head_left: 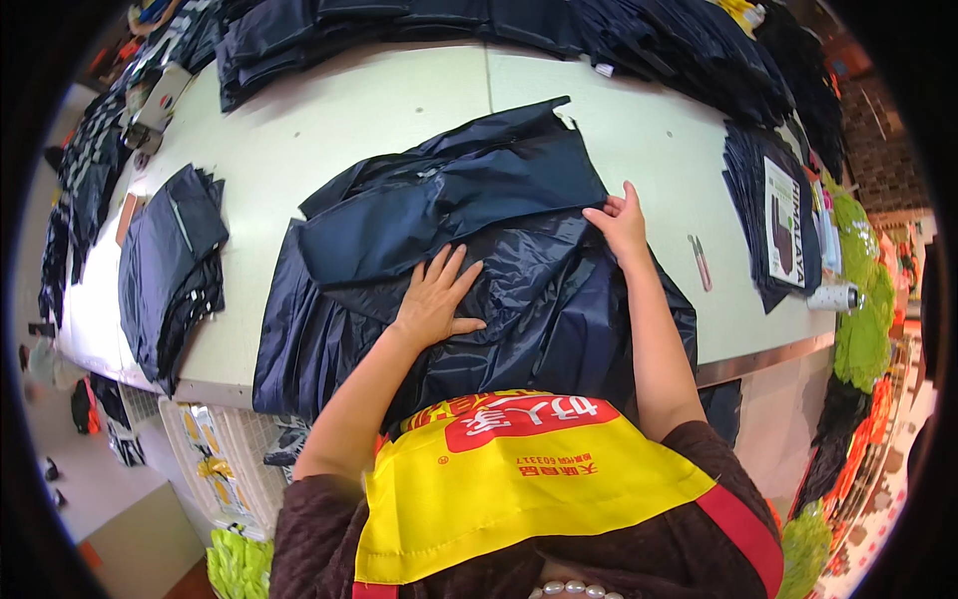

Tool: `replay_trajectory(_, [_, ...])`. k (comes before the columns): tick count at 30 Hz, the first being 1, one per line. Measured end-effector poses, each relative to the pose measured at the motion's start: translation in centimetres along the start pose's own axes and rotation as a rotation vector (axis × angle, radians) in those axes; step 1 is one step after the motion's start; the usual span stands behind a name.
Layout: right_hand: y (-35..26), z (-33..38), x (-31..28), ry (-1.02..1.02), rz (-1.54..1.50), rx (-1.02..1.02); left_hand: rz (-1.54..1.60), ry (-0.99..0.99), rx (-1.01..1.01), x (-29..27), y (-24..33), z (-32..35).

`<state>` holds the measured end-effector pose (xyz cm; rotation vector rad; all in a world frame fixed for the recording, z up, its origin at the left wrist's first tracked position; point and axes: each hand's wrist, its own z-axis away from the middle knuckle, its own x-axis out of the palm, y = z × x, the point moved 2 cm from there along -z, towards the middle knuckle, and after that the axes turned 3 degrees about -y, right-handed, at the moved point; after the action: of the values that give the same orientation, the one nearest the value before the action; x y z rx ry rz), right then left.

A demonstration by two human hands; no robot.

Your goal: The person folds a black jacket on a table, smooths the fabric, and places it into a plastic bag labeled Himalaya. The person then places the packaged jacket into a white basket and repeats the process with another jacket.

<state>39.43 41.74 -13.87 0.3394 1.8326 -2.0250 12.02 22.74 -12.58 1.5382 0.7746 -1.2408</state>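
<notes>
A pale worktop point(399, 100) fills the view, ringed with dark folded stacks. Nearest the person, a navy garment point(479, 250) lies spread across its front half, its lower edge hanging over the worktop's edge. The left hand point(437, 298) presses flat on its middle, fingers spread apart. The right hand point(621, 222) pinches a fold at the garment's right edge, fingers closed on the cloth. Beyond to the right lie small snips point(700, 262); a folded pile point(170, 270) sits at far left.

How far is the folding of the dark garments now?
Done: a folded stack lies at the table's left edge. In hand: the left hand presses flat on the navy garment, the right hand pinches a fold at its right side. Left: this garment is only partly folded, and more dark garments lie piled along the far edge.
</notes>
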Motion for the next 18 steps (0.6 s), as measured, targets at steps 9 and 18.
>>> replay_trajectory(9, [-11.2,5.4,2.7,0.06,-0.092,-0.429,0.016,0.275,-0.004,-0.4,0.4,-4.0])
replay_trajectory(18, [-12.5,9.6,12.6,-0.82,0.606,-0.662,0.206,0.22,-0.046,0.7,0.7,0.9])
